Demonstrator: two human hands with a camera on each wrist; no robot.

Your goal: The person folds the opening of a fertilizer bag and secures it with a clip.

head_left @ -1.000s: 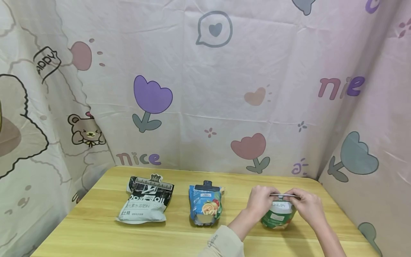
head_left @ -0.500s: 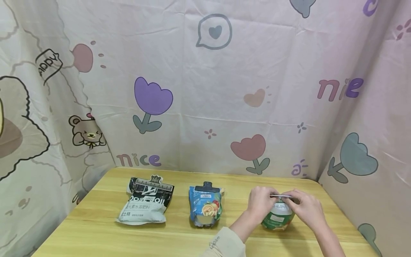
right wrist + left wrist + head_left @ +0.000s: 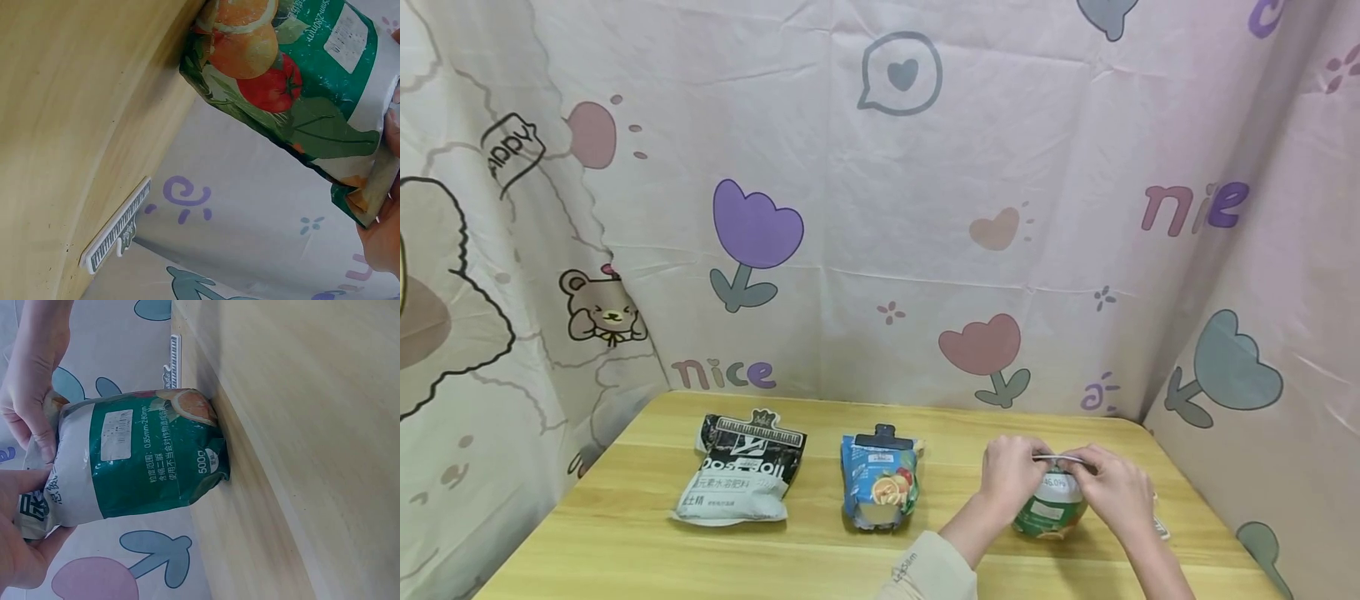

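A green-and-white fertilizer bag, printed with fruit, stands upright on the right part of the table. My left hand pinches the left end of its folded top, with the thumb on the near side. At the other end my right hand pinches the same fold. The left wrist view shows both thumbs pressing the white upper band of the bag. A white sealing clip with a ruler-like bar lies on the table beyond the bag; in the head view my right wrist covers most of it.
A black-and-white bag with a bear-topped clip sits at the left of the wooden table. In the middle stands a blue fruit-printed bag under a black clip. A patterned curtain encloses the back and sides.
My hands have come slightly closer together along the bag's top, and less of the fold shows beyond my right fingers. My right forearm shifted left, uncovering part of the loose clip.
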